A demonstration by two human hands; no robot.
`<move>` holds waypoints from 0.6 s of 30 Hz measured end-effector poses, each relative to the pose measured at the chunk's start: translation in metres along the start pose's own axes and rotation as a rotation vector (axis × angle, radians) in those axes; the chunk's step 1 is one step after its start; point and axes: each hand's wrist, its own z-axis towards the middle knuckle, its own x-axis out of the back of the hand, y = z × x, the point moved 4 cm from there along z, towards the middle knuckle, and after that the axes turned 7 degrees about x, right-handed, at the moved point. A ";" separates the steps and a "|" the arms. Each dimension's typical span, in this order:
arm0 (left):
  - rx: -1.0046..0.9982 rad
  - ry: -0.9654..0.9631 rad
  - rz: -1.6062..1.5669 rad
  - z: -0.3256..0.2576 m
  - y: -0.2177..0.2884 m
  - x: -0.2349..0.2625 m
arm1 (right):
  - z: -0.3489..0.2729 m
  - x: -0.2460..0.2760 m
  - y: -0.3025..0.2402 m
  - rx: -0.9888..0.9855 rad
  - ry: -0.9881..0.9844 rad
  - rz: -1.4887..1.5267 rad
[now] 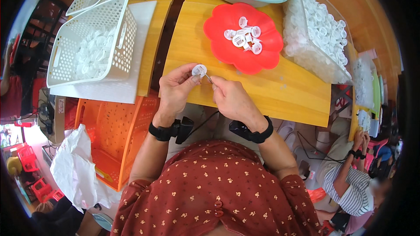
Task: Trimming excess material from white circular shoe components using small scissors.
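from my remote seat i've got two hands nearest me, both on the near left side of the red dish (pixel 245 64): the left hand (pixel 177 89) pinches a small round white piece (pixel 199 70) between thumb and fingertips, open no wider than the piece, and the right hand (pixel 236 100) is curled almost closed around a slim tool (pixel 208 78), its tip right at that piece, though i can't tell if they touch. so one piece is mid-work, i'd judge, held up off the yellow table (pixel 188 37). inside the dish a handful of white pieces (pixel 245 38) lies loose, and i can't tell whether those are done or waiting. to the dish's left the white basket (pixel 119 61) holds a heap, to its right a clear bin (pixel 307 30) is piled high, and beyond it the teal basin (pixel 262 1) is heaped too. by those amounts i'd call it far from over, but which heap is finished, i can't say from here.
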 end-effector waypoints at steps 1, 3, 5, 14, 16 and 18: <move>0.001 -0.004 0.007 0.000 0.001 0.000 | -0.001 -0.001 0.002 -0.022 0.010 0.033; -0.008 0.005 0.022 -0.001 0.001 -0.001 | -0.002 -0.008 0.007 -0.018 0.024 0.070; -0.017 0.014 0.037 -0.001 0.000 -0.002 | -0.002 -0.013 0.009 -0.014 0.040 0.106; -0.044 0.020 0.032 -0.002 0.002 -0.005 | -0.003 -0.021 0.013 -0.072 0.099 0.207; -0.046 0.013 0.028 -0.002 0.001 -0.004 | -0.002 -0.023 0.014 -0.062 0.112 0.219; -0.040 0.015 0.022 -0.001 0.000 -0.004 | -0.002 -0.023 0.014 -0.047 0.123 0.220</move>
